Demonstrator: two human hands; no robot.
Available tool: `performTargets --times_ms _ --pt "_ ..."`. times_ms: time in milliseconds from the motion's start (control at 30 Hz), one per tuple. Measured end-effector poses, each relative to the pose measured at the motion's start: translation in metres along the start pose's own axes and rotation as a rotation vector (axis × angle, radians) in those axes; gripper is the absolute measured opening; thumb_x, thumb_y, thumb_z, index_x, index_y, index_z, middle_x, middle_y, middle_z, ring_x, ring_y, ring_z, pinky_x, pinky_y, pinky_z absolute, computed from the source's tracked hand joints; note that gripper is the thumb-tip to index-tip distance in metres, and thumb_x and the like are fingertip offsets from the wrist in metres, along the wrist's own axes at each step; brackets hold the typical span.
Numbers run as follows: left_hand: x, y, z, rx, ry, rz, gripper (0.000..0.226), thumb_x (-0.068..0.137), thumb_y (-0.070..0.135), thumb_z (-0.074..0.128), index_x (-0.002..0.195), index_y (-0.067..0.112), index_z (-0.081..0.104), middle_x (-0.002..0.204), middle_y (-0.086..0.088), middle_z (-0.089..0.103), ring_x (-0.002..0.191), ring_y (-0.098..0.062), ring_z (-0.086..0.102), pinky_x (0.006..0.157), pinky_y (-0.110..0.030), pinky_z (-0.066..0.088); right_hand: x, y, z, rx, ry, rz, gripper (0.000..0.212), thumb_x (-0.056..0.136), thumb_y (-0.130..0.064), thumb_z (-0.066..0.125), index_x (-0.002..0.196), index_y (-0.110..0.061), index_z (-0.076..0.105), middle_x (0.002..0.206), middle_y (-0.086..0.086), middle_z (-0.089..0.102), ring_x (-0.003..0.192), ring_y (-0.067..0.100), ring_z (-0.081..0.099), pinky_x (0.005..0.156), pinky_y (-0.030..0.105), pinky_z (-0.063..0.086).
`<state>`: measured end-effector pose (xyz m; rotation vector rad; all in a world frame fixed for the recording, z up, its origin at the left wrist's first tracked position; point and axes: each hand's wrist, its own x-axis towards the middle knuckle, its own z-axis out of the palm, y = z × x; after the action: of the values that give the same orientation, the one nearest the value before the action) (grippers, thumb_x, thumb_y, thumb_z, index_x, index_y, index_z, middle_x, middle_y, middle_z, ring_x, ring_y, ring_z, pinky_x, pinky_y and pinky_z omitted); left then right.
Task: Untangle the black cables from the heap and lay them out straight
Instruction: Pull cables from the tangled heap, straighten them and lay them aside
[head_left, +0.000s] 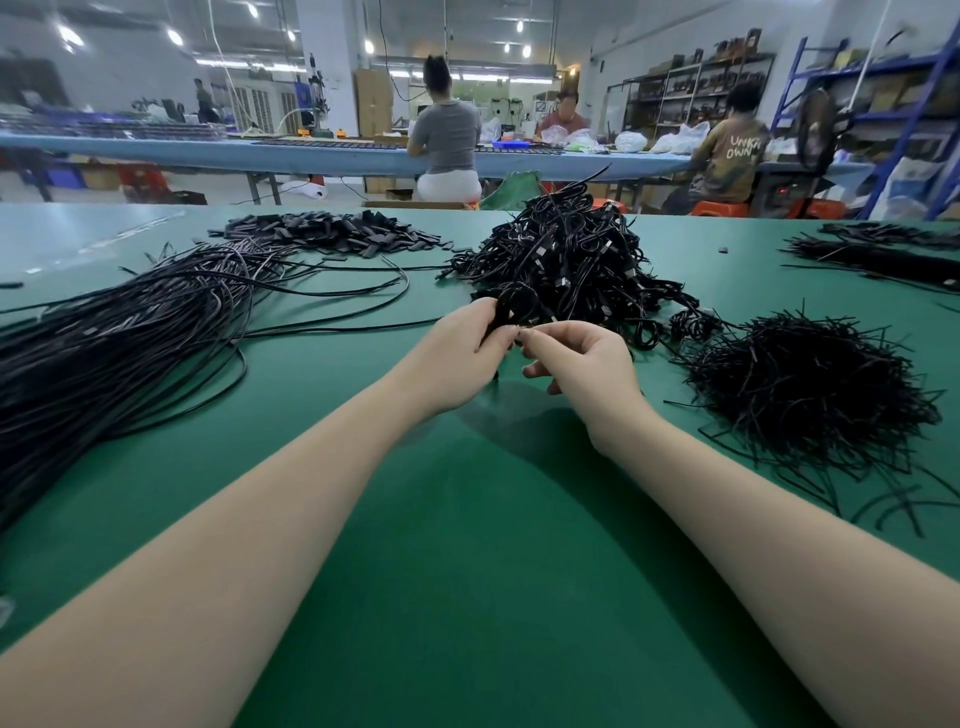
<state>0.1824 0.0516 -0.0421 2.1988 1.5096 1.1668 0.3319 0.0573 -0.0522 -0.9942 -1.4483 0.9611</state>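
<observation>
Pinching a small coiled black cable (511, 310) between them, both hands work just in front of the tangled heap (561, 260) at the middle of the green surface (467, 545). The left hand (457, 353) curls its fingers round the coil's loop, while the right hand (582, 358) nips at something beside it with thumb and forefinger, seemingly the tie or loose end, though it is too small to tell which.

Judging by how the cables droop and loop, each one is light, thin and limp, with a little springiness that keeps it curled after bundling. It will not break under an ordinary pull, but the jacket looks smooth, so a loose pinch may slip. The heap's coils are interlocked; tugging one hard could drag neighbours along or tighten a snarl. The sensible hold seems to be near one end, where a stiffer plug or connector gives purchase, with the other hand sliding along the length to draw out the curl.

Straightened cables (130, 332) already lie in a long sheaf on the left of the surface, near the heap, and that is where this one probably belongs. A bristly mound of short black ties (810, 384) sits to the right, and small flat black pieces (332, 234) lie behind the sheaf.
</observation>
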Motion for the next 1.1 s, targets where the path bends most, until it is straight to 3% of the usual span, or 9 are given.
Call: performTargets --times_ms 100,233,333,433,533,633,833,967,1100 --pt "-0.001 0.002 -0.001 0.06 -0.012 0.035 0.027 0.1 0.02 0.044 0.092 -0.005 0.051 0.088 -0.02 0.059 0.081 -0.032 0.053 0.075 -0.047 0.041 0.002 0.0 0.0 0.005 -0.008 0.054 0.008 0.083 -0.021 0.069 0.075 -0.017 0.068 0.07 -0.005 0.067 0.059 0.005 0.064 0.049 0.017 0.043" --pt "-0.001 0.004 -0.002 0.107 -0.019 0.045 0.026 0.099 0.019 0.045 0.084 -0.002 0.047 0.078 -0.013 0.053 0.07 -0.025 0.045 0.065 -0.037 0.035 0.004 0.001 -0.002 -0.007 -0.023 0.094 0.008 0.083 -0.021 0.068 0.075 -0.018 0.067 0.072 -0.005 0.067 0.057 0.006 0.064 0.051 0.022 0.041" --pt "-0.001 0.004 -0.002 0.124 -0.024 0.038 0.025 0.099 0.018 0.045 0.081 0.001 0.044 0.076 -0.011 0.051 0.068 -0.022 0.042 0.063 -0.034 0.031 0.006 0.002 -0.007 -0.123 -0.026 0.007 0.011 0.082 -0.025 0.069 0.075 -0.017 0.068 0.07 -0.003 0.067 0.061 0.013 0.065 0.055 0.025 0.046" --pt "-0.001 0.001 -0.004 0.106 -0.016 0.011 0.026 0.099 0.019 0.045 0.086 -0.004 0.048 0.083 -0.018 0.057 0.075 -0.029 0.05 0.069 -0.041 0.038 0.006 0.002 -0.009 -0.287 -0.025 -0.086 0.017 0.082 -0.034 0.071 0.074 -0.019 0.069 0.069 -0.003 0.068 0.073 0.022 0.068 0.068 0.031 0.052" --pt "-0.002 -0.001 -0.006 0.097 0.0 -0.019 0.028 0.099 0.021 0.045 0.086 -0.003 0.048 0.082 -0.018 0.058 0.068 -0.025 0.047 0.065 -0.037 0.038 0.006 0.003 -0.01 -0.246 -0.031 -0.074 0.018 0.084 -0.034 0.07 0.075 -0.019 0.069 0.073 0.002 0.07 0.07 0.02 0.068 0.071 0.033 0.053" --pt "-0.002 -0.001 -0.006 0.113 -0.006 -0.024 0.03 0.099 0.024 0.046 0.083 -0.002 0.047 0.08 -0.017 0.057 0.065 -0.022 0.044 0.06 -0.036 0.035 0.007 0.004 -0.011 -0.227 -0.025 -0.072 0.014 0.085 -0.032 0.069 0.076 -0.021 0.069 0.073 -0.002 0.07 0.063 0.01 0.065 0.068 0.028 0.052" --pt "-0.001 -0.004 -0.005 0.102 0.004 -0.047 0.033 0.098 0.027 0.046 0.081 -0.001 0.046 0.08 -0.018 0.059 0.064 -0.021 0.045 0.06 -0.038 0.037 0.005 0.003 -0.01 -0.219 -0.06 -0.071 0.014 0.082 -0.029 0.071 0.074 -0.019 0.07 0.07 -0.001 0.069 0.063 0.011 0.063 0.063 0.025 0.049" --pt "-0.001 -0.006 -0.005 0.122 -0.04 -0.025 0.03 0.097 0.029 0.049 0.087 0.002 0.056 0.08 -0.013 0.062 0.073 -0.025 0.055 0.068 -0.038 0.043 0.006 0.003 -0.01 -0.165 -0.021 -0.069 0.01 0.083 -0.024 0.07 0.074 -0.02 0.069 0.068 -0.005 0.067 0.061 0.009 0.062 0.058 0.022 0.049" --pt "0.0 -0.006 -0.004 -0.022 -0.033 -0.048 0.021 0.096 0.029 0.053 0.08 0.016 0.06 0.075 0.003 0.065 0.067 -0.011 0.055 0.064 -0.024 0.044 0.006 0.003 -0.01 -0.021 -0.013 -0.04 0.007 0.084 -0.024 0.07 0.078 -0.02 0.072 0.072 -0.005 0.07 0.06 0.005 0.063 0.051 0.014 0.042"
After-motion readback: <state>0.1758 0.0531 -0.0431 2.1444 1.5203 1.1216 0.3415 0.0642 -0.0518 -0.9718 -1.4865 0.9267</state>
